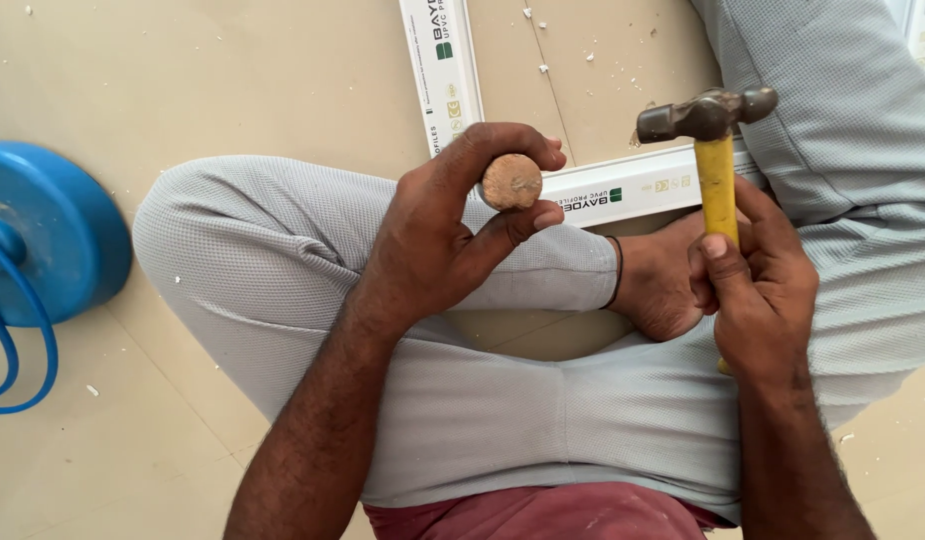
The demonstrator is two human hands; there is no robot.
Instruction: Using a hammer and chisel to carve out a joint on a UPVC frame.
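My left hand (443,225) grips a tool with a round wooden handle end (512,181), held upright over the corner of a white plastic frame profile (638,184); the tool's lower part is hidden by my fingers. In my right hand (761,285) is a hammer with a yellow handle (718,185) and a dark metal head (707,114). The hammer head is raised, to the right of and slightly above the wooden handle end, apart from it. I sit cross-legged in grey trousers, and my bare foot (663,280) rests by the profile.
A second white profile piece (443,70) runs up from the corner toward the top edge. A blue round object with a blue looped hose (33,250) lies at the left. The beige tiled floor (183,80) carries small white chips.
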